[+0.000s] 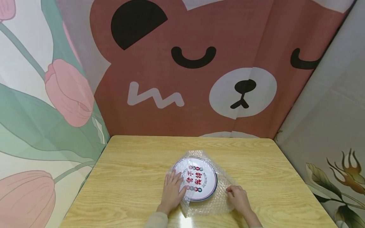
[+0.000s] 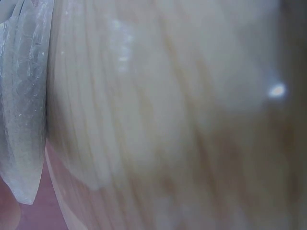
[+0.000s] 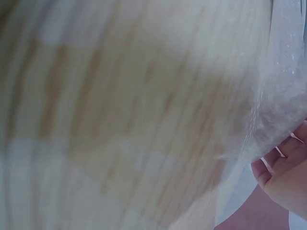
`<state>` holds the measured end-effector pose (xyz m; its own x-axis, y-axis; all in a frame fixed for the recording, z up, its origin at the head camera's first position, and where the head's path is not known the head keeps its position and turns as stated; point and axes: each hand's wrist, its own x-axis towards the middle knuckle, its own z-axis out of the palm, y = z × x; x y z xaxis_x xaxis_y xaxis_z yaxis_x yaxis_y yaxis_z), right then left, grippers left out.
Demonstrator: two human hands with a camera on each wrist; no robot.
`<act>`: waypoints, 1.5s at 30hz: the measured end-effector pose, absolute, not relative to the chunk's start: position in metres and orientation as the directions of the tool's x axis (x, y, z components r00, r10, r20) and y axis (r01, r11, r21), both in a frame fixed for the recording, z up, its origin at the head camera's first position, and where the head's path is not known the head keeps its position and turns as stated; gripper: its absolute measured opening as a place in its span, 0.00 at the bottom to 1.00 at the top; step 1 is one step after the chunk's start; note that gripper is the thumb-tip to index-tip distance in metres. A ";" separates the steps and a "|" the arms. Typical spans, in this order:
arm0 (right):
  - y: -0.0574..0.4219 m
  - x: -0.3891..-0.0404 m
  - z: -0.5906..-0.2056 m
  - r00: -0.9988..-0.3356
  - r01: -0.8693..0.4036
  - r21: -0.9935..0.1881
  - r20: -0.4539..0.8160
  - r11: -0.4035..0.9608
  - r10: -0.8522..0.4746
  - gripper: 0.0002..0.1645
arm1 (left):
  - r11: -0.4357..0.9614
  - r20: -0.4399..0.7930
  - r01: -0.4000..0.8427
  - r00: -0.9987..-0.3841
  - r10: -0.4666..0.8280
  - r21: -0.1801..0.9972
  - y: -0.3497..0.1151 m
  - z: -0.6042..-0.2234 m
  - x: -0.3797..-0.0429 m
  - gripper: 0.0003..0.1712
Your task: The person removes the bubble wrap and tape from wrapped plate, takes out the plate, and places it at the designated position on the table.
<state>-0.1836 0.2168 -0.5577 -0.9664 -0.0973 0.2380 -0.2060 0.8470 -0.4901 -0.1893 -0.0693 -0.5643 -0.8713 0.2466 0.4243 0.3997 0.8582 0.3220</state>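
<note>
A round white plate (image 1: 209,177) printed with red characters and a dark rim lies on a sheet of clear bubble wrap (image 1: 219,202); further rims seem to show beneath it. Flaps of the wrap cover its left side. My left hand (image 1: 171,193) rests with extended fingers on the wrapped left edge. At the right, my right hand (image 1: 240,200) pinches the wrap's edge, its fingers curled. The right wrist view shows this hand (image 3: 288,175) against the raised film (image 3: 273,120). Only a sliver of the left hand (image 2: 7,211) appears in the left wrist view, beside the wrap (image 2: 24,100).
The bundle lies near the front of a wood-grain table (image 1: 137,164). Behind the table hangs a cloth with a brown bear face (image 1: 196,95). Flowered cloths (image 1: 28,126) close off the left and right sides.
</note>
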 end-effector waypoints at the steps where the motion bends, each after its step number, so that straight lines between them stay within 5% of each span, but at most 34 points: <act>1: 0.217 -0.184 -0.558 -0.967 -0.204 -0.490 0.234 0.847 -0.097 0.04 | 0.859 0.424 0.399 -0.872 0.247 0.322 -0.069 -0.564 -0.189 0.23; 30: 0.216 -0.183 -0.554 -0.964 -0.205 -0.506 0.252 0.838 -0.083 0.03 | 0.859 0.412 0.392 -0.878 0.243 0.330 -0.069 -0.564 -0.190 0.24; 45: 0.214 -0.184 -0.548 -0.920 -0.277 -0.485 0.382 0.829 -0.085 0.04 | 0.863 0.405 0.384 -0.882 0.239 0.328 -0.069 -0.567 -0.191 0.24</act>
<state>-0.1841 0.2145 -0.5483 -0.9203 -0.0845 0.3819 -0.2775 0.8293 -0.4850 -0.1907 -0.0694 -0.5671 -0.8824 0.2389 0.4052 0.3841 0.8632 0.3276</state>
